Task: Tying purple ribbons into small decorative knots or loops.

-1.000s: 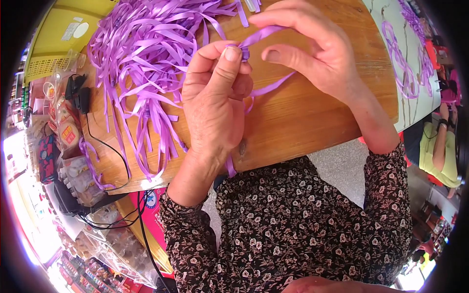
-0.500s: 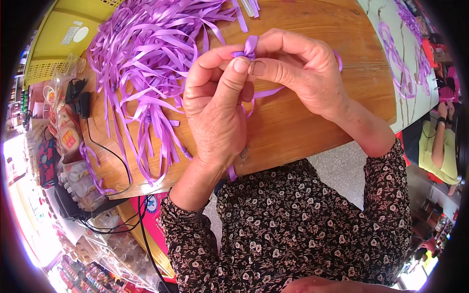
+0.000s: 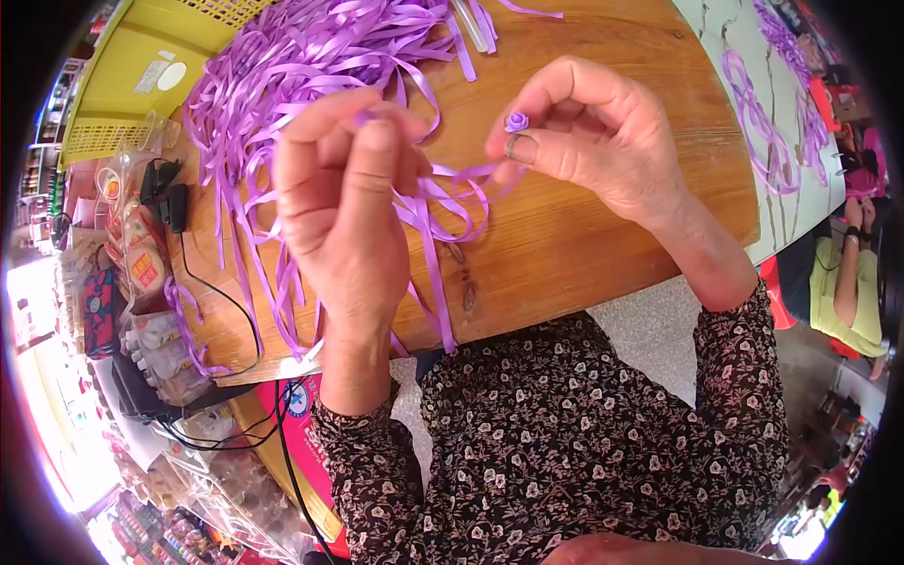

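Over the wooden table, my right hand (image 3: 603,141) pinches a small purple ribbon rose (image 3: 516,121) between thumb and forefinger. To its left, my left hand (image 3: 347,207) is closed, thumb against fingers, on a bit of purple ribbon (image 3: 364,118) that peeks out at the fingertips. Loops of loose ribbon (image 3: 471,188) hang between the two hands and trail to the table's near edge. Just beyond my left hand lies a big tangled heap of purple ribbons (image 3: 320,56).
A yellow plastic basket (image 3: 122,71) stands at the far left of the wooden table (image 3: 603,254). Black cables (image 3: 212,282) and packaged goods (image 3: 155,353) sit near the left edge. More ribbon (image 3: 753,122) lies on a white marbled table (image 3: 716,28). A person (image 3: 843,282) in yellow is at the right.
My hands have drawn apart, the left one moving left and the right one slightly right. The rose now shows in my right fingertips, where both hands were pinching the ribbon together.
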Action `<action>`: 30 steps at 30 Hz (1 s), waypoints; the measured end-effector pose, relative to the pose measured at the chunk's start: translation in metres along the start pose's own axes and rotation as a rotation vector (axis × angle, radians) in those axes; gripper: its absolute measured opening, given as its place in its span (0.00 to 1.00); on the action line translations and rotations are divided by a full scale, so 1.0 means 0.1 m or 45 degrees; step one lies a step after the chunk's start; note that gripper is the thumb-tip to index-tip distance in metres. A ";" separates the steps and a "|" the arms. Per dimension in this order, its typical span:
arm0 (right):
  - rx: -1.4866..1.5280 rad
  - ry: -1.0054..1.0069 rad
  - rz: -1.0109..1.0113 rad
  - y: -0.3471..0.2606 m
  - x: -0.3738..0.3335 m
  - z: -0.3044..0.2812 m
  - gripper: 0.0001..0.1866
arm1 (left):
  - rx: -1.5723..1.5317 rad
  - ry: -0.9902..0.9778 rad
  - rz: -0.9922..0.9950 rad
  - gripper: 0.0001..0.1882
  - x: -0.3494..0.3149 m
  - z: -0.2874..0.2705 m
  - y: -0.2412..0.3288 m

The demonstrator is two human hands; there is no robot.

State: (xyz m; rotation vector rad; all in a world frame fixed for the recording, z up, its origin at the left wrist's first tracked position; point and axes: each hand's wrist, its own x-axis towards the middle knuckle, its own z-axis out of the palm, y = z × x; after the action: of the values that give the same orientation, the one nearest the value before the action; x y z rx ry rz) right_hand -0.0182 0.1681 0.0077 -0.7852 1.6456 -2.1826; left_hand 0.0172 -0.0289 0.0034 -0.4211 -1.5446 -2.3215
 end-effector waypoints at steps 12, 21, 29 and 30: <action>-0.941 0.070 -0.541 -0.02 0.04 -0.05 0.15 | 0.048 0.018 -0.342 0.12 -0.06 0.17 -0.09; -0.942 0.046 -0.510 0.04 0.04 0.00 0.14 | -0.210 0.136 -0.586 0.10 -0.11 0.10 -0.18; -0.715 0.101 -0.428 0.08 0.02 0.04 0.15 | -0.262 0.196 -0.564 0.12 -0.11 0.14 -0.19; -0.612 0.160 -0.345 0.08 0.01 0.05 0.15 | -0.258 0.178 -0.557 0.12 -0.13 0.10 -0.22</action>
State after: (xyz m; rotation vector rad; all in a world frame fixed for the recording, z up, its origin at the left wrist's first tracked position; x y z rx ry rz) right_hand -0.0167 0.1608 0.0013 -1.0671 2.2929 -2.0577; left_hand 0.0206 -0.0103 -0.0162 0.0453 -1.4534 -2.7810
